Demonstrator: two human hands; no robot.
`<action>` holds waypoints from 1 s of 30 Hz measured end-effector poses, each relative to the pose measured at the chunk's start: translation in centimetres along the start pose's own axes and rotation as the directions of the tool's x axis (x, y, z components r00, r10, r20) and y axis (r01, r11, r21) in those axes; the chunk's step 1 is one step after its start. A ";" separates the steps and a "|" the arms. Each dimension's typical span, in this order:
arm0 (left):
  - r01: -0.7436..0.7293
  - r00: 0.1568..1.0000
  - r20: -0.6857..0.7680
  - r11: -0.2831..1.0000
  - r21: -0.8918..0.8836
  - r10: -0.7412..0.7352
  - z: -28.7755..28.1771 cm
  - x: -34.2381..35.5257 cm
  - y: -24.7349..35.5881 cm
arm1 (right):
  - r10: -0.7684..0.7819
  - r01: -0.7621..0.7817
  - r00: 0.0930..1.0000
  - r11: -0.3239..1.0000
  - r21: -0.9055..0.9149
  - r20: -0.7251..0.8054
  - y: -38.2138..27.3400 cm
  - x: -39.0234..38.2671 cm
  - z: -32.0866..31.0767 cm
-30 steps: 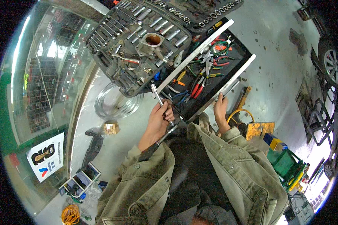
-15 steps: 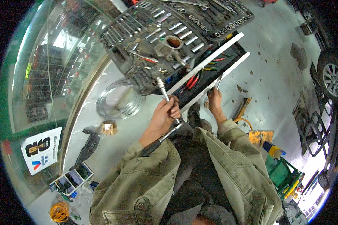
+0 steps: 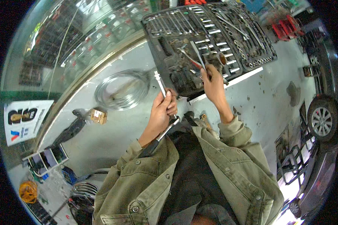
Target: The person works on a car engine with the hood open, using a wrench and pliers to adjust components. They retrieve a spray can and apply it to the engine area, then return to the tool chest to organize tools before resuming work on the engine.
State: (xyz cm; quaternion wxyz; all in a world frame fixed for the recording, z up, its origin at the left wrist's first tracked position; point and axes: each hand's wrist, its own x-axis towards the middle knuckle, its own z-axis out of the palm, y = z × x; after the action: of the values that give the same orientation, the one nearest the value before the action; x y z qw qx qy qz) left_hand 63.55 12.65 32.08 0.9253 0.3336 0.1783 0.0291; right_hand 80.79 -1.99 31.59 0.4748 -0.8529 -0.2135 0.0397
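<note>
My left hand (image 3: 163, 106) is closed around a ratchet wrench (image 3: 168, 129) with a long silver extension bar (image 3: 160, 81) pointing up and away. The ratchet's dark grip lies back along my left forearm. My right hand (image 3: 214, 83) pinches a slim, flat silver metal tool (image 3: 198, 54), its exact kind unclear, held over the socket set case (image 3: 159, 62). Sockets and wrenches fill that open black case. Beside my right fingers, a metal pipe-like part with a rusty round opening (image 3: 223, 59) rests in the case, partly hidden. A red-handled tool (image 3: 191, 59) lies near it.
Coiled clear hose (image 3: 121, 90) lies on the floor to the left, with a small cardboard box (image 3: 98, 116) nearer me. Glass casing with bottles (image 3: 88, 52) runs along the left. A dark car (image 3: 324, 150) stands at the right. Red items (image 3: 287, 28) are far right.
My right hand has moved from the drawer's edge up over the case, carrying the slim tool. The drawer with pliers no longer shows open. The view has shifted; my left hand keeps the ratchet.
</note>
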 end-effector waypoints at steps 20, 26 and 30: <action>-0.341 0.870 -0.379 0.940 0.000 0.315 -2.2 -0.7 5.0 | -0.243 0.300 0.954 0.793 -0.530 0.176 0.0 7.1 3.9; -0.603 0.768 -0.410 0.771 -0.203 0.493 -3.6 -0.4 7.0 | -0.103 -0.279 0.550 0.913 0.298 0.829 -7.3 -1.4 8.1; -0.623 0.708 -0.449 0.781 -0.032 0.546 -6.0 -3.1 9.2 | -0.093 -0.806 0.368 0.463 0.367 0.925 -10.3 -5.4 15.0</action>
State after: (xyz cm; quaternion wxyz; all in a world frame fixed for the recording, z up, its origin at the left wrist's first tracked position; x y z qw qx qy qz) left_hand 59.14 22.90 34.54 0.8340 0.2729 0.2518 0.4081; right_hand 68.45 12.43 31.19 0.5963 -0.4134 -0.1484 0.6720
